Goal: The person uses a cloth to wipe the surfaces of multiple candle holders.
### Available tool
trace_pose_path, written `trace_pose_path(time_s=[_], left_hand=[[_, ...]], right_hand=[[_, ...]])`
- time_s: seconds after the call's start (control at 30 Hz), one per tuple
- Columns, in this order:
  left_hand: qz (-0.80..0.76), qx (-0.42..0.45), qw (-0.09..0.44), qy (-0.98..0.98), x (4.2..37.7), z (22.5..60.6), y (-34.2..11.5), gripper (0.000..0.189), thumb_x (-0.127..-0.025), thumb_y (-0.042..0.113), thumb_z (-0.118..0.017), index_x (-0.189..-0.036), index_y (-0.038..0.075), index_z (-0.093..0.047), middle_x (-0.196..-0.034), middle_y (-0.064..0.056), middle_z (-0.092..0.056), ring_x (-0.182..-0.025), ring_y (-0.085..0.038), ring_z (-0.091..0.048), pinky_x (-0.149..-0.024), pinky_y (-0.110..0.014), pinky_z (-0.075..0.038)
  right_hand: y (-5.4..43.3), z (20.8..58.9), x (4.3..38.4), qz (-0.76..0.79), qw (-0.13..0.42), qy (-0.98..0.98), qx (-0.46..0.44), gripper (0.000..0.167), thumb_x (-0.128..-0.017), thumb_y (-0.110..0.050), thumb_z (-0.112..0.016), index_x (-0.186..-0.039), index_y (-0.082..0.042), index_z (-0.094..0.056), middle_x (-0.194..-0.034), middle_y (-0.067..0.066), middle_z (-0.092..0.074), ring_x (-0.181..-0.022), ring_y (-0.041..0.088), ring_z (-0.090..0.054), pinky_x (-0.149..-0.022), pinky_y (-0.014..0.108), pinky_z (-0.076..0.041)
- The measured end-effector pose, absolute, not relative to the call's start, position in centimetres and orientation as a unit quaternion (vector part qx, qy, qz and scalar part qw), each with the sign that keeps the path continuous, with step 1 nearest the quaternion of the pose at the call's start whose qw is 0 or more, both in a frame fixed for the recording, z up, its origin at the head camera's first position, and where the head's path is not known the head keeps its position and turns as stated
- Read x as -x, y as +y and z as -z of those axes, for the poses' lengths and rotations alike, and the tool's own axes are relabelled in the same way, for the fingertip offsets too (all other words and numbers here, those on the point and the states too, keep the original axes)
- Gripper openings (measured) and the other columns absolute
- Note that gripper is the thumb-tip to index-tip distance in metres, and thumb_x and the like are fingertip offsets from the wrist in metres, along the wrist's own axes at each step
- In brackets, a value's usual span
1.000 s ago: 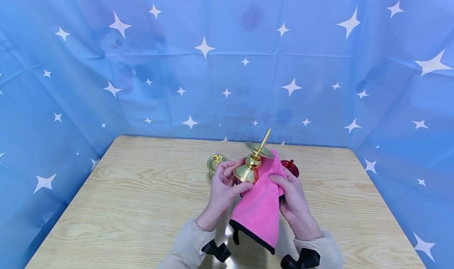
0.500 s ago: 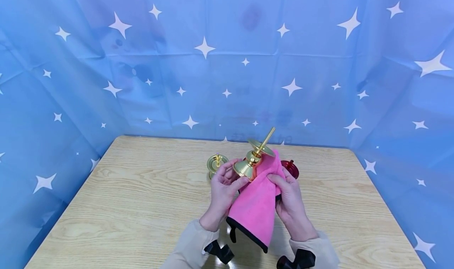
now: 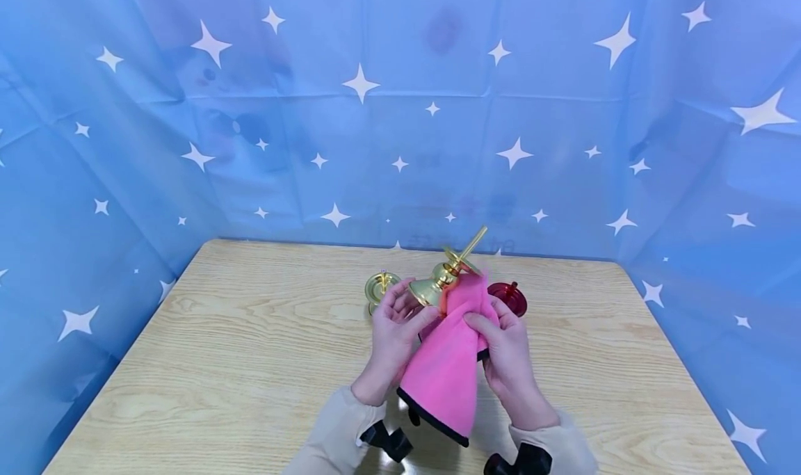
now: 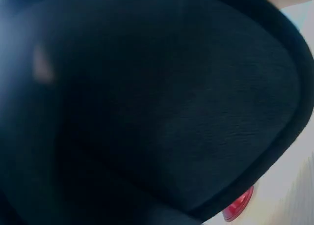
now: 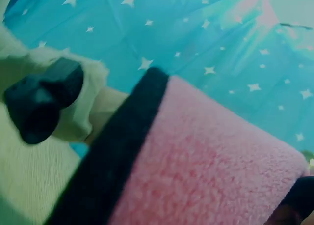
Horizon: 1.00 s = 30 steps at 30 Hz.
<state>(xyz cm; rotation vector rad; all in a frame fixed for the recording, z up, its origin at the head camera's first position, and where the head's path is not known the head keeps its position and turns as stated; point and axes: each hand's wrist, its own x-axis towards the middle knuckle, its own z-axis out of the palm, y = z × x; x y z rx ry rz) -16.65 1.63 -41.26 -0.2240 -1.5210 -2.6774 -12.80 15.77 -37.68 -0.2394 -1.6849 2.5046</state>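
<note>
A shiny gold candlestick is held up over the table, tilted with its thin stem pointing up and right. My left hand grips it by its flared base. In my right hand is a pink cloth with black edging, pinched between thumb and fingers. The cloth's upper end lies against the candlestick's neck, just below the dish, and the rest hangs down between the wrists. The cloth's dark underside fills most of the left wrist view. In the right wrist view, pink fleece hides the fingers.
Behind my left hand stands another gold candlestick. A red dish-shaped piece with a small knob is partly hidden behind my right hand. The wooden table ends at a blue curtain with white stars.
The candlestick has tipped further to the right. My right hand and the cloth have shifted a little left and down, uncovering more of the red piece.
</note>
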Motion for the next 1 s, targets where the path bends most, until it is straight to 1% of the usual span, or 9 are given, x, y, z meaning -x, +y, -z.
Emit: trace_pose_path(time_s=[0.17,0.27,0.37,0.43,0.5,0.67,0.77,0.9,1.0], left_hand=[[0.866,0.06,0.045,-0.494,17.0,41.0,1.3,0.058,-0.072,-0.004,-0.074,-0.123,-0.01,-0.047,-0.102,-0.008,-0.063,-0.093,-0.015,-0.06,-0.085,-0.029,-0.049],[0.861,0.057,0.049,-0.503,17.2,41.0,1.2,0.055,-0.073,-0.005,-0.073,-0.122,-0.009,-0.047,-0.101,-0.008,-0.063,-0.091,-0.015,-0.06,-0.084,-0.029,-0.049],[0.857,0.063,0.046,-0.51,17.2,41.1,1.1,0.053,-0.074,-0.005,-0.072,-0.121,-0.009,-0.048,-0.101,-0.009,-0.063,-0.091,-0.015,-0.061,-0.084,-0.028,-0.05],[0.857,0.07,0.042,-0.509,17.1,41.0,1.0,0.052,-0.074,-0.004,-0.073,-0.12,-0.009,-0.048,-0.101,-0.008,-0.064,-0.091,-0.014,-0.061,-0.083,-0.027,-0.05],[0.859,0.078,0.04,-0.505,17.0,41.0,1.0,0.052,-0.075,-0.001,-0.073,-0.119,-0.01,-0.047,-0.1,-0.008,-0.064,-0.09,-0.014,-0.062,-0.082,-0.026,-0.05],[0.871,0.075,0.037,-0.485,16.7,40.5,0.9,0.047,-0.076,0.002,-0.073,-0.116,-0.008,-0.05,-0.095,-0.004,-0.066,-0.088,-0.014,-0.062,-0.079,-0.025,-0.05],[0.876,0.066,0.036,-0.476,16.6,40.2,0.7,0.041,-0.076,0.0,-0.072,-0.112,-0.003,-0.053,-0.094,-0.002,-0.067,-0.088,-0.014,-0.062,-0.078,-0.025,-0.051],[0.881,0.062,0.034,-0.468,16.6,40.0,0.5,0.039,-0.076,-0.002,-0.07,-0.111,-0.002,-0.054,-0.093,-0.001,-0.068,-0.089,-0.014,-0.063,-0.079,-0.025,-0.05],[0.881,0.068,0.034,-0.466,16.6,39.9,0.5,0.041,-0.075,-0.003,-0.07,-0.112,-0.005,-0.053,-0.094,-0.001,-0.068,-0.089,-0.014,-0.062,-0.079,-0.024,-0.05]], right_hand=[[15.2,37.4,12.3,-0.75,0.149,-0.644,0.021,0.03,-0.079,0.013,-0.061,-0.097,-0.011,-0.066,-0.076,0.0,-0.065,-0.057,0.007,-0.059,-0.051,0.019,-0.049],[15.2,37.1,12.2,-0.683,0.235,-0.689,-0.053,0.03,-0.076,0.016,-0.062,-0.099,-0.002,-0.068,-0.075,-0.001,-0.064,-0.051,0.003,-0.051,-0.045,0.015,-0.043],[15.3,36.8,12.4,-0.608,0.298,-0.723,-0.136,0.031,-0.075,0.018,-0.061,-0.103,0.006,-0.067,-0.085,0.0,-0.067,-0.06,0.002,-0.052,-0.051,0.012,-0.043],[15.4,36.9,12.7,-0.573,0.311,-0.736,-0.182,0.034,-0.074,0.019,-0.06,-0.105,0.008,-0.066,-0.096,0.003,-0.067,-0.073,0.004,-0.056,-0.058,0.012,-0.044],[15.4,37.1,12.9,-0.556,0.307,-0.744,-0.209,0.036,-0.073,0.02,-0.059,-0.106,0.007,-0.067,-0.104,0.008,-0.065,-0.085,0.008,-0.057,-0.061,0.013,-0.044],[15.7,37.9,13.1,-0.55,0.296,-0.748,-0.223,0.038,-0.071,0.021,-0.057,-0.104,0.006,-0.068,-0.103,0.016,-0.063,-0.084,0.013,-0.055,-0.057,0.015,-0.04],[15.8,38.2,13.2,-0.558,0.285,-0.753,-0.2,0.036,-0.071,0.021,-0.057,-0.102,0.008,-0.068,-0.104,0.016,-0.065,-0.091,0.012,-0.059,-0.064,0.013,-0.044],[16.1,38.2,13.4,-0.623,0.197,-0.75,-0.098,0.034,-0.074,0.018,-0.06,-0.106,0.01,-0.066,-0.098,0.004,-0.068,-0.085,0.007,-0.061,-0.063,0.016,-0.049],[16.4,38.0,13.9,-0.7,0.109,-0.705,-0.002,0.032,-0.077,0.014,-0.061,-0.106,0.002,-0.068,-0.089,-0.003,-0.067,-0.071,0.007,-0.06,-0.057,0.02,-0.05]])
